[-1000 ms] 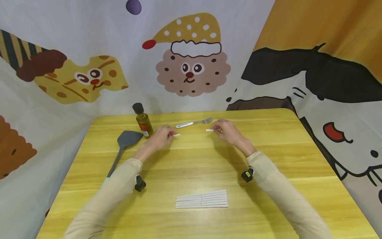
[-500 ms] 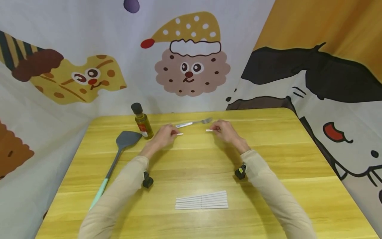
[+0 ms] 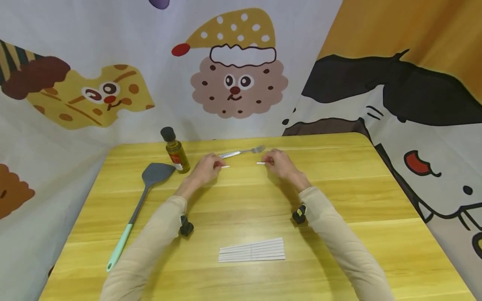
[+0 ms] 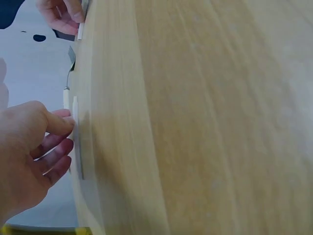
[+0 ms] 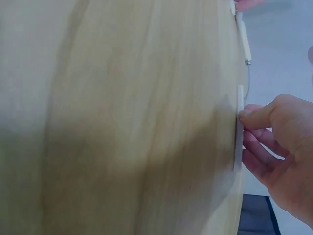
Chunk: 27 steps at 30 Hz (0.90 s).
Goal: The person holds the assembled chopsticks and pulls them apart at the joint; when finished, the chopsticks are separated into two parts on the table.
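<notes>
My left hand point(image 3: 206, 168) pinches a thin white stick point(image 4: 78, 142) between thumb and fingertips at the far side of the table; in the left wrist view it lies lengthwise close along the wood. Opposite, my right hand point(image 3: 281, 164) holds a similar thin white stick point(image 5: 238, 142) between thumb and index finger, its tip pointing toward the left hand. A gap parts the two sticks. Just behind them lies a fork point(image 3: 230, 154) with a white handle, its left end beside my left fingers. Nearer me, several white sticks point(image 3: 251, 251) lie side by side in a flat row.
Left of my left hand stands a dark-capped oil bottle point(image 3: 178, 158). Beside it lies a grey turner point(image 3: 157, 174) with a mint handle, which reaches toward my left sleeve. The wooden table point(image 3: 241, 205) ends at a printed cloth point(image 3: 158, 121) behind and on both sides.
The left hand has shifted a little right, toward the fork's handle, with its stick. Both forearms have come inward, and the turner's mint handle now shows fully. The view has drifted slightly.
</notes>
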Tool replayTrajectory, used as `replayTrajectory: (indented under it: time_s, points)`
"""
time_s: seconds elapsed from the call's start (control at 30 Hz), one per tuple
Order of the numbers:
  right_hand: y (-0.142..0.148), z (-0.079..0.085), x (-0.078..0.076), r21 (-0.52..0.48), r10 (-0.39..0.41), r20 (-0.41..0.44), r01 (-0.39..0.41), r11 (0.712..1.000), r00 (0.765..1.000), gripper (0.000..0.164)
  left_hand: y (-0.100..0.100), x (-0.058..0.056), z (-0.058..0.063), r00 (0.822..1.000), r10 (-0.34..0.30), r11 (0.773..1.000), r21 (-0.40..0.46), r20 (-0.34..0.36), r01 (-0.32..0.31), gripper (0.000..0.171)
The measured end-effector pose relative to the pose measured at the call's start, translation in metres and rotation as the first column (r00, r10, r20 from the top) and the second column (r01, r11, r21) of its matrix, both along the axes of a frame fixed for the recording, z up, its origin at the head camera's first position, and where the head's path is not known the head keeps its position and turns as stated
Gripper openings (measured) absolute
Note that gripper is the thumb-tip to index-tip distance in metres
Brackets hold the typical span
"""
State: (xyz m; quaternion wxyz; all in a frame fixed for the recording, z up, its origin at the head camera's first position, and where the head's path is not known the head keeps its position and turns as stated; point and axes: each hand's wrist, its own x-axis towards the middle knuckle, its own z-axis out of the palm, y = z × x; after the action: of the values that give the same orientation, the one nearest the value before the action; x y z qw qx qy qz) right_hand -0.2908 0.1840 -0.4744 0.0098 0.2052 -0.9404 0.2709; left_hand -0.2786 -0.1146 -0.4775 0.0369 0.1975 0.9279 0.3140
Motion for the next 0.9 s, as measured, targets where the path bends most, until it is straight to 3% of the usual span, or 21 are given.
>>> replayTrajectory:
  time_s: [0.2, 0.4, 0.67, 0.9]
  points:
    - [-0.004, 0.012, 0.024, 0.005, 0.093, -0.080, -0.093, 0.996, 0.992, 0.014, -0.001, 0.013, 0.008, 1.000, -0.020, 1.000, 0.018, -0.021, 0.021, 0.018]
    - [-0.013, 0.032, 0.059, 0.010, 0.212, -0.143, -0.213, 0.977, 0.967, 0.016, 0.003, 0.041, 0.026, 0.994, -0.096, 0.995, -0.015, -0.043, 0.096, 0.019]
    - [-0.018, 0.050, 0.109, 0.007, 0.297, -0.030, -0.297, 0.955, 0.954, 0.016, 0.015, 0.087, 0.042, 0.976, -0.214, 0.977, -0.010, -0.031, 0.214, 0.020]
    - [-0.019, 0.046, 0.145, -0.003, 0.400, 0.025, -0.400, 0.916, 0.916, 0.017, 0.021, 0.128, 0.049, 0.940, -0.334, 0.943, 0.014, 0.068, 0.334, 0.022]
